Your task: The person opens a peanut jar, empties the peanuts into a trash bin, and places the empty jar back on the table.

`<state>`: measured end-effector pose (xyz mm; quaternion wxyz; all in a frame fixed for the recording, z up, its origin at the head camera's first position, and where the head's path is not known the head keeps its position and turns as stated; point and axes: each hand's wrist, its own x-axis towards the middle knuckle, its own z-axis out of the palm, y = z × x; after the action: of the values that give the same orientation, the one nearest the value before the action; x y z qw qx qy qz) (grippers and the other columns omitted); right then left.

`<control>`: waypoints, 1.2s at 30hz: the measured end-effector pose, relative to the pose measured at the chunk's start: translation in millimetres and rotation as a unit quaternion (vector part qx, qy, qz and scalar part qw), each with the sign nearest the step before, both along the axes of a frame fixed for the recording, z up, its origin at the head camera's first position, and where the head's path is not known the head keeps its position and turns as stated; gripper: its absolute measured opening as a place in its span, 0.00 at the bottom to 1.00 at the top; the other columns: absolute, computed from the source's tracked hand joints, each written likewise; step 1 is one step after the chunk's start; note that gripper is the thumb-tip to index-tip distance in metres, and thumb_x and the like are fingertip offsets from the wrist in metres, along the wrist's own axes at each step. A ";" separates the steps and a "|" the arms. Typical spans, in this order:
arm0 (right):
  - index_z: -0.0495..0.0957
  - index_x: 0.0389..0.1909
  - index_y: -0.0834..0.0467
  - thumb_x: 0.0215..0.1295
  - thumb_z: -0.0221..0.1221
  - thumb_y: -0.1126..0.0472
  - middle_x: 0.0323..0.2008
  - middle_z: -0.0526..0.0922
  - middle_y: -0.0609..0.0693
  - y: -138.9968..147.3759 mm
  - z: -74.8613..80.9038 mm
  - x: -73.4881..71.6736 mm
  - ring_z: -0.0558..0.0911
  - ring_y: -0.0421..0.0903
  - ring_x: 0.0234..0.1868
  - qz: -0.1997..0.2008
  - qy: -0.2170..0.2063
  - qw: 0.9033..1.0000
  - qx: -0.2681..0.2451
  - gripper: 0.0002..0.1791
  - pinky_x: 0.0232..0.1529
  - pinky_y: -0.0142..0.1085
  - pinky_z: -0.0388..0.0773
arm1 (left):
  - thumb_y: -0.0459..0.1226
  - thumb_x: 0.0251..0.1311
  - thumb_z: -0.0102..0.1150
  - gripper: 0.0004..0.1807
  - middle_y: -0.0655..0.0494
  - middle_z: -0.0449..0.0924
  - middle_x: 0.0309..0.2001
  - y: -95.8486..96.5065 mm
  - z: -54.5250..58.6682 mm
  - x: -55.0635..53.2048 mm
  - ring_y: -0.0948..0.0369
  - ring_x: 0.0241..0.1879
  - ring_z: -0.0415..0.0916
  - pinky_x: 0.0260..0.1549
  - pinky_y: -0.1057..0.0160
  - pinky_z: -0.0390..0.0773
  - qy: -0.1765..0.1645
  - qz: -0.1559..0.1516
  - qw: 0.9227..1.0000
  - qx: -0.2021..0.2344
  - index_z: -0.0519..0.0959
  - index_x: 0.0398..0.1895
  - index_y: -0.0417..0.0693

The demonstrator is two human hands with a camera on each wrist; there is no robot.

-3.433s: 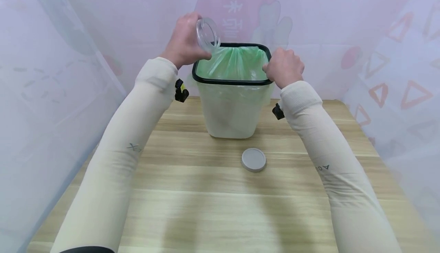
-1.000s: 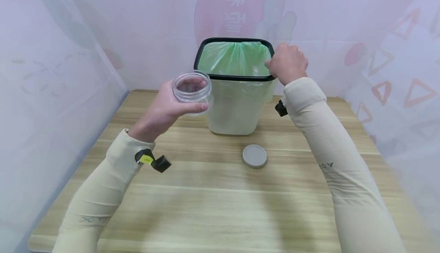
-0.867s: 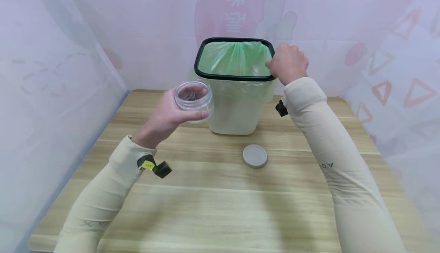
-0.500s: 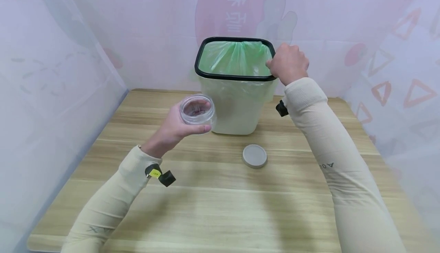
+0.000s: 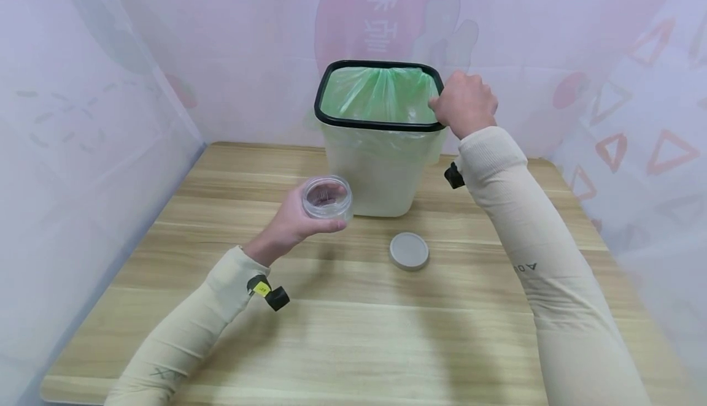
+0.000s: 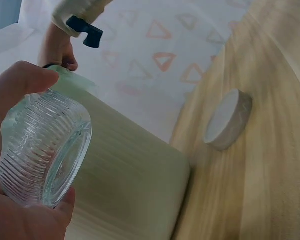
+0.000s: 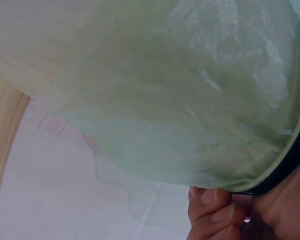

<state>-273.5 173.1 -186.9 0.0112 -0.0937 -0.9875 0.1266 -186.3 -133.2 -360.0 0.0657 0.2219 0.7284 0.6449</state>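
My left hand (image 5: 293,222) grips a clear glass-like jar (image 5: 330,208) with ribbed sides, its mouth up, above the table in front of the bin's left side. Nothing shows inside the jar in the left wrist view, where the thumb and fingers wrap it. A cream trash bin (image 5: 375,173) stands at the back, lined with a green plastic bag (image 5: 381,96) under a black rim ring (image 5: 370,125). At the bin's right rim my right hand (image 5: 465,104) holds on, with curled fingers (image 7: 210,197) against the edge in the right wrist view.
A round grey lid (image 5: 409,249) lies flat on the wooden table (image 5: 342,332) in front of the bin. Printed fabric walls (image 5: 254,56) enclose the table at the back and both sides.
My left hand has brought the jar from a tilted hold over the bin's left rim to upright, then down and slightly right toward the table. The right hand keeps its place on the rim.
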 end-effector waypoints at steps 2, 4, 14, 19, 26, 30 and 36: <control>0.76 0.46 0.60 0.79 0.51 0.41 0.46 0.80 0.59 -0.2 0.1 0.3 0.78 0.56 0.42 -0.001 0.001 1.000 0.002 0.24 0.36 0.45 0.76 | 0.29 0.47 0.82 0.39 0.47 0.81 0.62 0.7 -5.7 -1.5 0.52 0.62 0.78 0.64 0.64 0.77 -0.004 -0.001 1.000 -0.003 0.76 0.66 0.45; 0.75 0.44 0.59 0.79 0.51 0.41 0.45 0.80 0.58 -0.5 -0.1 0.5 0.78 0.56 0.42 -0.001 0.003 1.000 0.002 0.23 0.36 0.45 0.76 | 0.28 0.46 0.82 0.40 0.47 0.81 0.63 1.3 -10.1 -2.3 0.52 0.62 0.78 0.64 0.62 0.77 -0.007 -0.001 1.000 -0.003 0.76 0.66 0.46; 0.76 0.47 0.60 0.79 0.51 0.41 0.47 0.80 0.60 1.0 -0.2 -2.0 0.77 0.56 0.41 0.001 -0.001 1.000 0.001 0.24 0.36 0.46 0.76 | 0.32 0.45 0.84 0.41 0.48 0.83 0.60 6.1 -28.3 -9.2 0.51 0.60 0.80 0.63 0.58 0.78 -0.009 0.004 0.999 -0.035 0.77 0.66 0.49; 0.77 0.49 0.61 0.79 0.52 0.41 0.46 0.79 0.59 1.3 0.3 -2.0 0.77 0.56 0.41 0.000 -0.001 1.000 0.000 0.25 0.36 0.45 0.76 | 0.33 0.44 0.85 0.42 0.48 0.83 0.60 9.6 -35.9 -13.2 0.49 0.60 0.80 0.65 0.54 0.78 -0.005 0.005 0.999 -0.052 0.76 0.66 0.49; 0.76 0.48 0.61 0.78 0.52 0.40 0.49 0.81 0.61 3.0 0.3 -1.5 0.79 0.57 0.45 0.000 -0.001 1.000 0.002 0.25 0.40 0.49 0.79 | 0.34 0.43 0.86 0.43 0.48 0.83 0.60 18.3 -47.8 -17.7 0.49 0.60 0.80 0.66 0.50 0.78 0.005 -0.001 0.998 -0.062 0.76 0.66 0.48; 0.76 0.48 0.61 0.78 0.52 0.41 0.49 0.81 0.61 2.9 0.1 -0.9 0.78 0.57 0.45 0.001 0.000 1.000 0.002 0.25 0.40 0.49 0.79 | 0.34 0.42 0.86 0.43 0.49 0.84 0.59 22.4 -53.3 -20.2 0.51 0.60 0.81 0.65 0.51 0.79 0.014 -0.009 0.998 -0.064 0.75 0.66 0.49; 0.76 0.50 0.61 0.78 0.52 0.40 0.50 0.80 0.60 2.7 0.1 -1.2 0.78 0.57 0.45 -0.003 -0.002 1.000 0.001 0.25 0.40 0.48 0.78 | 0.35 0.41 0.87 0.46 0.53 0.84 0.59 28.2 -62.0 -23.7 0.54 0.61 0.81 0.67 0.50 0.77 0.024 -0.008 0.997 -0.076 0.75 0.67 0.53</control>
<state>-274.6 175.8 -186.8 0.0093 -0.0972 -0.9873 0.1251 -210.0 -105.0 -422.0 0.0699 0.2381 0.7749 0.5814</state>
